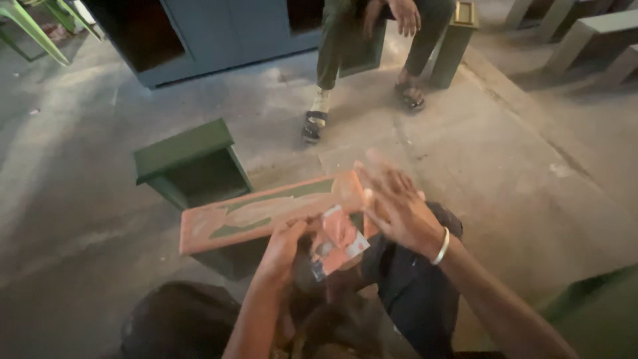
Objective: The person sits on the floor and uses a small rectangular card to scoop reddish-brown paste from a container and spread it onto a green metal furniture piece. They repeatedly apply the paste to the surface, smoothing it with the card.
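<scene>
**Two hands at a rust-coloured panel, much of it blurred**

From my seat I could not make out a good deal. The right hand [399, 206] was smeared by motion blur, its fingers spread and flat over the right end of the panel [266, 213]; whether it touched the surface I could not tell. The left hand [282, 246] sat at the panel's near edge, fingers curled against it, just beside a crumpled reddish sheet [339, 242] with a dark printed patch. Which hand, if either, gripped that sheet was hidden from me. Below the hands lay dark cloth and knees, too dim to read.

The panel was a long, flat rectangle, coated in dull orange-red with green streaks showing through in uneven patches, the finish matte and scuffed. It lay tilted, its right end higher, resting on a green box-like piece [232, 259] mostly hidden beneath it. A silver bangle [440, 247] ringed the right wrist.

Behind stood a small dark green cabinet [193, 163], open at the front, on a rough grey concrete floor [86, 219]. Another person [372, 60] sat further back in sandals, cut off above the lap by the frame edge.
</scene>
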